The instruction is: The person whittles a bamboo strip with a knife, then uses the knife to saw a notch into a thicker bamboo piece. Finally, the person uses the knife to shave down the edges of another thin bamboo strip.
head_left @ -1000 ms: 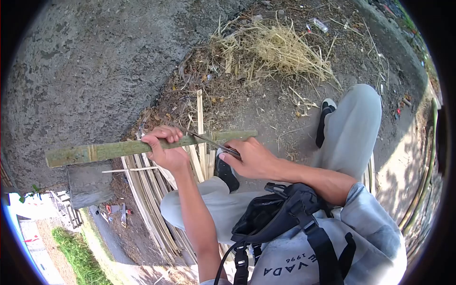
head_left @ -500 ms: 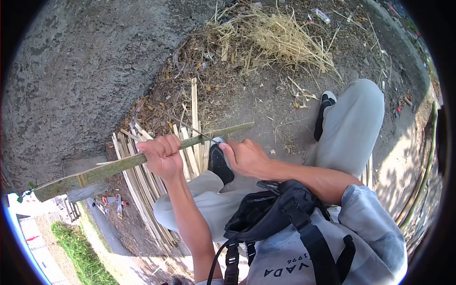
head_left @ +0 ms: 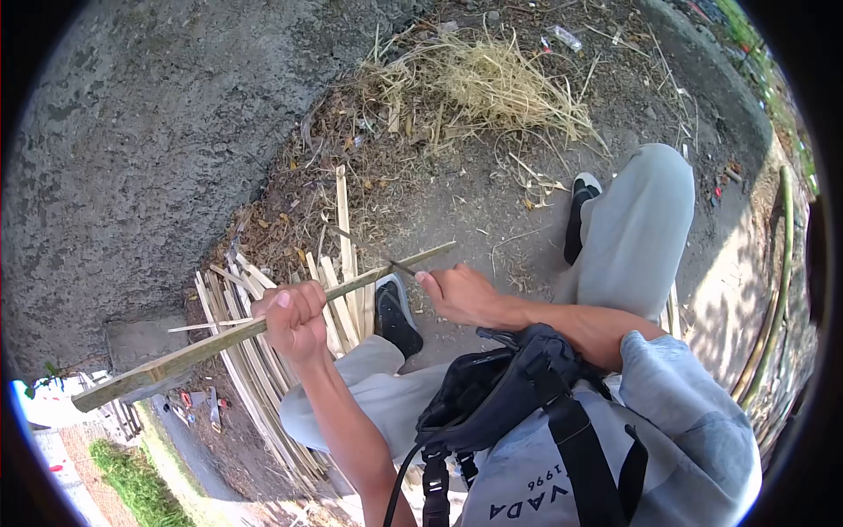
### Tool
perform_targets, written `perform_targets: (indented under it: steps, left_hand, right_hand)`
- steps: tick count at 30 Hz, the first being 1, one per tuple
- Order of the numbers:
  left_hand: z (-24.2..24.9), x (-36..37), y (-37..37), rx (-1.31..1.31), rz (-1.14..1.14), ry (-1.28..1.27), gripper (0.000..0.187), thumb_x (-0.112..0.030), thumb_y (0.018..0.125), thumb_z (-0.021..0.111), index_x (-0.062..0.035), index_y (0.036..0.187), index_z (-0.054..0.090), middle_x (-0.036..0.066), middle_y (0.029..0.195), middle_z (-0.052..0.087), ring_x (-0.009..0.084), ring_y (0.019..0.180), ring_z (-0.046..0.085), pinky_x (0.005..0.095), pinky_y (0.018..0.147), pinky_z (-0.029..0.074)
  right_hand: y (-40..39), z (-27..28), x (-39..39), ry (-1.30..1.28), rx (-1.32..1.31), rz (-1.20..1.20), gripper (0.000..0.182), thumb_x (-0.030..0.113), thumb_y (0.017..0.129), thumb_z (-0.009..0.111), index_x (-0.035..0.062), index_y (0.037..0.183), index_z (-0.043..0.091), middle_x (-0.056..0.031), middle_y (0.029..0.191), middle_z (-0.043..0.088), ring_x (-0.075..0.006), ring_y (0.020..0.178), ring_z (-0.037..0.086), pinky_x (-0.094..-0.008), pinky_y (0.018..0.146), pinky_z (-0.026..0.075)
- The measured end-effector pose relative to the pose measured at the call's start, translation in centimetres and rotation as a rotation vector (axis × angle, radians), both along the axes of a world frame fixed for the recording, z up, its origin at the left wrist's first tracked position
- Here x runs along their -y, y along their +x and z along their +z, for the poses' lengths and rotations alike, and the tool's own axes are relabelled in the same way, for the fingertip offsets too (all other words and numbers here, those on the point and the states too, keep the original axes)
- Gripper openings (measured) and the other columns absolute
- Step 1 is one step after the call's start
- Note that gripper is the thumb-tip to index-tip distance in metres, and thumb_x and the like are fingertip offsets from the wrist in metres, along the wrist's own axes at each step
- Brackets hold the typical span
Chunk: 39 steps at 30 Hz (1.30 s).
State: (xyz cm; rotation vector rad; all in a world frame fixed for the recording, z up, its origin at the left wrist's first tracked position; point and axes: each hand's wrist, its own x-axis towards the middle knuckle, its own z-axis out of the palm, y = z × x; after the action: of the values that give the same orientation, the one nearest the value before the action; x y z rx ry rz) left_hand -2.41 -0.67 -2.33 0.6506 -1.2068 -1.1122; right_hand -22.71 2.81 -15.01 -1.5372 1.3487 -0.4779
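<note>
My left hand [head_left: 296, 321] is wrapped round a long split bamboo strip [head_left: 189, 351], which slants across in front of me with its far left end lower. My right hand [head_left: 464, 294] is closed on the handle of a thin dark knife [head_left: 400, 267]. The blade crosses the bamboo between my two hands, near the strip's right end; whether it bites in is too small to tell. Below the held strip, a bundle of pale bamboo slats [head_left: 255, 356] lies on the ground beside my shoe [head_left: 398, 321].
Dry straw-like shavings [head_left: 500, 88] are heaped ahead, with a clear plastic bottle [head_left: 566, 38] beyond. A rough concrete slab [head_left: 158, 149] fills the left. Tools, including a saw [head_left: 215, 411], lie at lower left. Long poles [head_left: 777, 290] rest at right. A black bag [head_left: 492, 395] hangs at my front.
The bamboo strip has tilted more steeply, its left end dropping. The knife still crosses it, its blade turned to a different angle. The whole view has shifted slightly.
</note>
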Motion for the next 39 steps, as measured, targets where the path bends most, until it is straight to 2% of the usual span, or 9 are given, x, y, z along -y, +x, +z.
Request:
perform_targets:
  steps: [3,9,12,21,24,25,29,34,39]
  left_hand:
    - [0.0,0.3,-1.5,-0.019,-0.011,-0.011,0.045,-0.005,0.083,0.045,-0.01,0.047,0.019,0.0,0.04,0.021,0.0103,0.034,0.015,0.0286,0.038,0.015]
    - [0.0,0.5,-0.5,-0.008,-0.02,-0.018,0.043,-0.007,0.084,0.045,-0.0106,0.048,0.02,0.001,0.04,0.021,0.0105,0.035,0.014,0.0298,0.039,0.015]
    - [-0.2,0.8,-1.1,-0.05,0.089,0.06,0.043,-0.008,0.084,0.045,-0.011,0.048,0.021,0.0,0.041,0.019,0.0108,0.037,0.014,0.0305,0.04,0.015]
    - [-0.2,0.8,-0.1,-0.03,0.025,0.026,0.042,-0.007,0.082,0.046,-0.0115,0.048,0.021,0.0,0.04,0.019,0.0104,0.035,0.014,0.0292,0.039,0.016]
    - [-0.1,0.4,-1.5,0.021,-0.028,-0.014,0.042,-0.006,0.081,0.046,-0.0113,0.048,0.02,0.0,0.04,0.02,0.0102,0.034,0.015,0.029,0.038,0.016]
    - [-0.1,0.3,-1.6,0.019,-0.019,-0.02,0.041,-0.006,0.08,0.046,-0.0108,0.048,0.021,0.0,0.039,0.021,0.0103,0.033,0.016,0.0286,0.037,0.017]
    - [0.1,0.3,-1.0,0.018,-0.046,-0.017,0.042,-0.005,0.08,0.046,-0.0104,0.048,0.02,0.0,0.039,0.021,0.0105,0.033,0.016,0.0285,0.037,0.016]
    - [-0.4,0.3,-1.4,-0.025,-0.001,-0.009,0.042,-0.003,0.081,0.046,-0.0102,0.048,0.021,0.0,0.041,0.019,0.0104,0.035,0.015,0.0292,0.038,0.016]
    - [-0.6,0.7,0.0,-0.089,0.072,0.068,0.041,-0.005,0.082,0.045,-0.0117,0.049,0.022,-0.001,0.042,0.019,0.0108,0.037,0.014,0.0305,0.041,0.016]
  right_hand:
    - [0.8,1.7,-0.7,-0.271,0.101,-0.018,0.05,0.035,0.099,0.038,-0.0028,0.077,0.061,-0.0279,0.061,0.057,-0.0497,0.063,0.058,-0.0554,0.063,0.047]
    - [-0.2,-2.2,0.3,-0.017,-0.058,-0.038,0.044,0.034,0.099,0.04,-0.0015,0.084,0.061,-0.027,0.062,0.058,-0.0502,0.066,0.057,-0.0554,0.064,0.047]
    - [0.5,1.5,-0.1,-0.199,0.134,-0.031,0.048,0.035,0.099,0.04,-0.0021,0.08,0.063,-0.0273,0.063,0.058,-0.05,0.068,0.058,-0.0555,0.067,0.047]
    - [-0.1,0.6,1.2,-0.079,0.021,0.011,0.047,0.038,0.099,0.038,0.0007,0.09,0.066,-0.0291,0.065,0.059,-0.0508,0.066,0.058,-0.055,0.069,0.049]
    - [0.6,3.4,0.3,-0.188,0.084,0.029,0.049,0.038,0.099,0.038,0.0006,0.086,0.066,-0.0296,0.066,0.059,-0.0506,0.067,0.059,-0.0555,0.069,0.049]
    - [1.1,1.8,-0.4,-0.228,0.128,-0.108,0.051,0.037,0.099,0.04,0.0002,0.073,0.065,-0.0285,0.062,0.057,-0.0493,0.063,0.058,-0.0556,0.061,0.047]
    - [-0.5,-4.3,0.3,-0.09,-0.077,-0.062,0.059,0.038,0.099,0.038,-0.0038,0.066,0.062,-0.0297,0.063,0.057,-0.0496,0.063,0.058,-0.0548,0.061,0.047]
    - [0.3,1.6,0.4,-0.129,0.077,-0.045,0.051,0.037,0.099,0.039,-0.0022,0.078,0.064,-0.0281,0.063,0.058,-0.0488,0.064,0.058,-0.0542,0.065,0.048]
    - [1.3,-1.5,-0.6,-0.201,0.112,-0.109,0.043,0.035,0.098,0.041,0.0017,0.083,0.064,-0.0247,0.06,0.057,-0.0485,0.062,0.057,-0.0539,0.062,0.047]
